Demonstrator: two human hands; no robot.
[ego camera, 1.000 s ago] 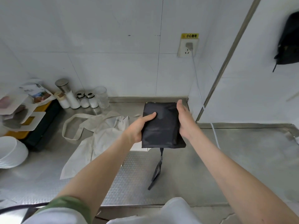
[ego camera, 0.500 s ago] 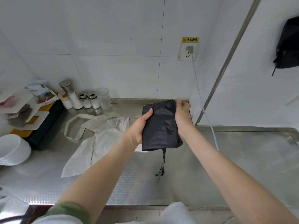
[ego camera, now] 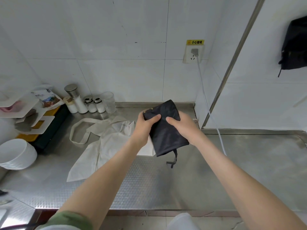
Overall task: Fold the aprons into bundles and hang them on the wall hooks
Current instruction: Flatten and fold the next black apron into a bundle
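Black apron bundle is held in the air over the steel counter, below and slightly left of the wall socket. It is gripped by the left hand at its upper left corner and by the right hand on its right edge. Both thumbs are pressed onto the front face and the other fingers are wrapped behind it, so their spread cannot be told. A black strap is seen hanging from the bundle's lower edge, its end just above the counter.

Containers, far left of the socket and down at the wall base:
- A tall shaker with a metal lid is filled with white grains.
- A short beige-lidded jar and two small jars are also filled with white contents.
- The contents of a clear glass cannot be told.

Stacked white bowls are set further left and lower, with their insides hidden. A yellow-and-black tray is parked under a white rack, and its contents cannot be read.

Surface and room:
- A cream apron is spread unfolded on the counter, lower left of the socket, partly under the left hand.
- The walls are covered in white tile.
- A yellow label is fixed just above the socket, and a white cable is run down from it.
- A dark bundle is hung on the wall far right of the socket.
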